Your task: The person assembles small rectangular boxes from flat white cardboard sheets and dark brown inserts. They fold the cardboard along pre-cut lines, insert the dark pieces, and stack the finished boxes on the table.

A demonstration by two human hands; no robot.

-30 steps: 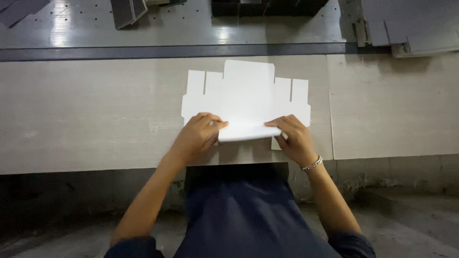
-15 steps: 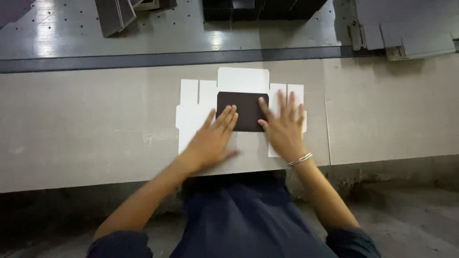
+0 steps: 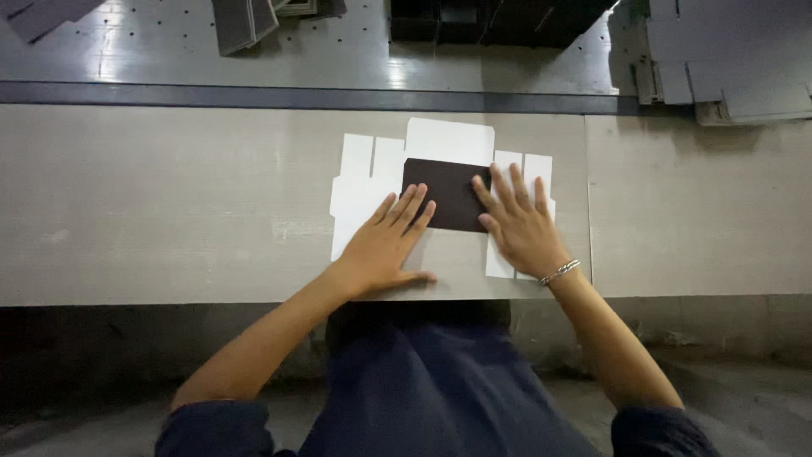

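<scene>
Near the front edge of the pale worktable (image 3: 152,211), with bare surface wide on both sides, lies one white die-cut cardboard blank (image 3: 372,182) with one dark folded panel (image 3: 448,190) on it. Left hand (image 3: 385,245) and right hand (image 3: 520,224) press flat, fingers spread, gripping nothing, fingertips on the panel.

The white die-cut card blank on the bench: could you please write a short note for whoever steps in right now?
Left hand: flat, open, pressing the white card blank near its front edge.
Right hand: flat, open, fingers over the right end of the dark folded panel.
Things: blank lies flat on the pale bench top, side tabs spread out.
Done: one panel is folded over, dark face up, and pressed down.
Left: side tabs and rear flap are not yet folded.
</scene>
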